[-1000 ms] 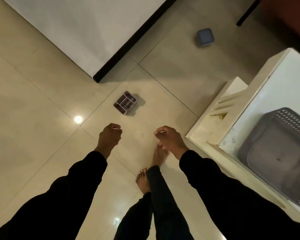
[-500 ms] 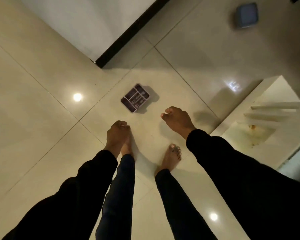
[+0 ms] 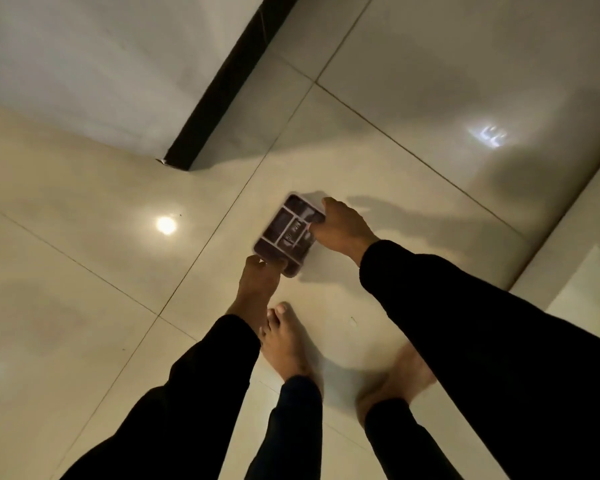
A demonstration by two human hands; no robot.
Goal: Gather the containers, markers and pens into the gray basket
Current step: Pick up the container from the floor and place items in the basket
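Two bare feet [image 3: 291,348] nearest the camera, planted on the glossy tiled floor [image 3: 84,306], dark sleeves running forward from the bottom edge. Just past the toes, left hand [image 3: 257,282] is at the near short end of the divided container [image 3: 286,233], fingers curled onto its rim, thumb on the outer side; looks like a pinch on the edge. Right hand [image 3: 340,226] is on the far right long side, thumb over the top corner and fingers hooked onto the rim, so both hands are grasping it. Container sits on the floor about mid-tile, just right of a grout line, or is barely off it; motion blur, cannot tell which. It's a shallow dark tray with pale partitions making several compartments; contents too blurred to identify. Judgement: moulded plastic, rigid and light, no flex concern, but open-topped, so anything loose inside will slide or spill if it tilts. Keep it level, hold opposite rims as now, thumbs outside, fingers inside the wall. Smooth plastic could slip from a pinch; a deeper hook over the rim is safer. Beyond it, more tile with lamp glare, then a black skirting strip [image 3: 222,88] under a pale wall at the far left corner. Pale furniture edge [image 3: 589,282] at right. Gray basket not in view, so a carry is needed.
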